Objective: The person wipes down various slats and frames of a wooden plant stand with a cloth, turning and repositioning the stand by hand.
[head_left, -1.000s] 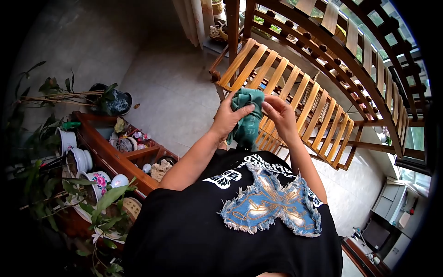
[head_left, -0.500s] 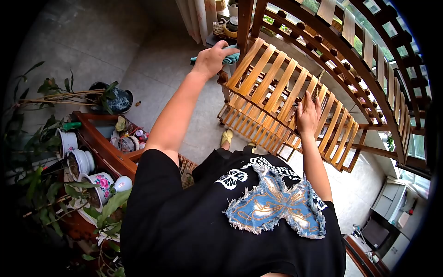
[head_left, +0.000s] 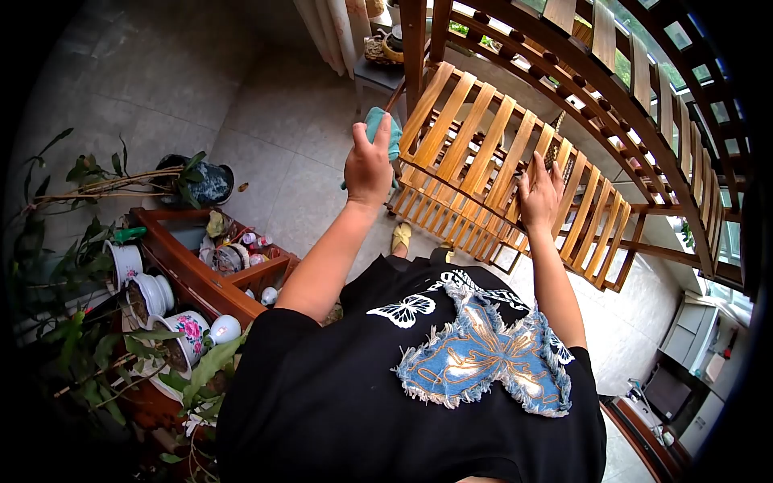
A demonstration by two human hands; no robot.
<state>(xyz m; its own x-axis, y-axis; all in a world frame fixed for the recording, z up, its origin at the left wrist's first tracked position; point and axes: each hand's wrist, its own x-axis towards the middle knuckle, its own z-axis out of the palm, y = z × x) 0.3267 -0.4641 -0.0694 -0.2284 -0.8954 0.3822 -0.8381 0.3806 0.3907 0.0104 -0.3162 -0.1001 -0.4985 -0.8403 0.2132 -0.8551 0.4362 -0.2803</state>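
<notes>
My left hand (head_left: 369, 167) grips a green cloth (head_left: 385, 133) at the left end of the wooden slatted seat (head_left: 471, 137), near the swing's front corner and armrest. Part of the cloth shows beyond my fingers, and a bit hangs below them. My right hand (head_left: 541, 193) rests on the seat's slats near the middle, fingers spread and pointing away from me, holding nothing. More slats hang below the seat's front edge.
The curved slatted frame (head_left: 636, 105) rises at the upper right. On the left stand flower pots (head_left: 190, 334) with leafy plants and a brown wooden cabinet (head_left: 197, 274) holding small items. A dark pot (head_left: 211, 183) is on the floor. A grey stand (head_left: 377, 76) is behind.
The cloth was bunched between both hands, then spread to the seat's left end in my left hand. Since then my left hand has moved slightly down and nearer, while my right hand stays on the slats.
</notes>
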